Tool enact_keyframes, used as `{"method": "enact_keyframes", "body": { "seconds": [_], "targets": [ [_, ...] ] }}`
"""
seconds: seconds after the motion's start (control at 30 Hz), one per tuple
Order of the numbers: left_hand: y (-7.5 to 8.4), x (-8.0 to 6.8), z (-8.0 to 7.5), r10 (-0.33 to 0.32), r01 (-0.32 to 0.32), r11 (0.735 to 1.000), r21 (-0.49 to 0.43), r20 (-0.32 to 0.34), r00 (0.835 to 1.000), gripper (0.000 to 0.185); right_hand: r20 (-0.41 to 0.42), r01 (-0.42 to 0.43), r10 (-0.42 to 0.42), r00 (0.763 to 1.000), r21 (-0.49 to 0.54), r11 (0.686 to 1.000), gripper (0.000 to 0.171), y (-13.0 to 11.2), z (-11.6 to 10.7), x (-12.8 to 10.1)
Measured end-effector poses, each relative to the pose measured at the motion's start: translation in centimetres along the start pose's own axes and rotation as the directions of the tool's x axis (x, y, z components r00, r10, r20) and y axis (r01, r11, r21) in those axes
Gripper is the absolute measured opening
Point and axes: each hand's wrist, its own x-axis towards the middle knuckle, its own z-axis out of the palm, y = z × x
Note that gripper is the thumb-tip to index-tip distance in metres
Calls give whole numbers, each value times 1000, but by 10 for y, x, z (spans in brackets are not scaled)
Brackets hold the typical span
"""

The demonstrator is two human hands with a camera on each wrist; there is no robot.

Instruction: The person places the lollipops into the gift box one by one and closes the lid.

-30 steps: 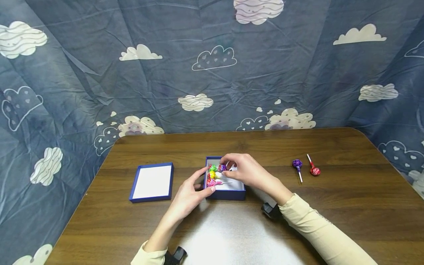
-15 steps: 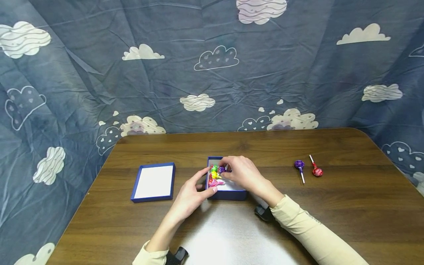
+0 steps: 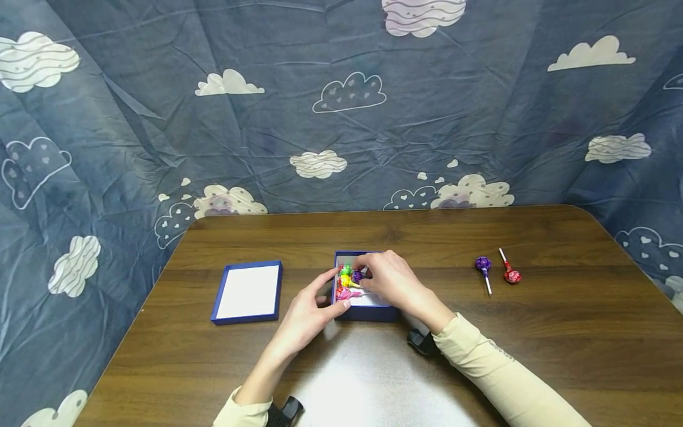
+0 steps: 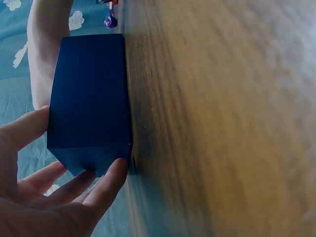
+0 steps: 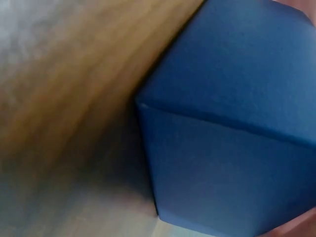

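Two hands work at one small blue box near the middle of the counter. The left hand steadies the box at its near-left corner, fingers nearly straight: the thumb lies along the left wall and the fingertips press the corner from outside, with nothing clasped in it. The right hand reaches over the box from the right, and its curled fingers pinch a purple lollipop just over the white floor of the box, touching or nearly touching the row of wrapped lollipops along the left side (green, yellow, red, pink).

To do this well, I judge that the purple head should settle snugly beside the others with its stick lying flat towards the right, while the left hand keeps the box from sliding. The pinch should loosen only once the sweet rests on the floor.

Well apart on the right lie a second purple lollipop and a red lollipop. The box lid rests upturned to the left.
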Motion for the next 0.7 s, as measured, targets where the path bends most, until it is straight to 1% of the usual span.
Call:
{"method": "enact_keyframes", "body": {
  "seconds": [0.1,0.23,0.33,0.47,0.57,0.7],
  "targets": [
    [1,0,0,-4,4,1000,5,0,1000,66,29,13,-14,999,41,999,27,1,-3,0],
    [1,0,0,-5,5,1000,7,-3,1000,66,47,57,-62,997,108,993,26,5,-8,0],
    [1,0,0,-4,4,1000,10,-2,1000,67,25,99,-105,994,165,981,24,8,-12,-2],
    [1,0,0,0,0,1000,7,2,1000,67,-13,138,-140,990,269,953,23,11,-19,-7],
    [1,0,0,3,-3,1000,4,1,1000,67,-18,123,-124,992,332,935,23,13,-27,-12],
    [1,0,0,3,-3,1000,1,1,1000,67,-21,92,-90,996,351,932,24,13,-38,-20]
  ]
}}
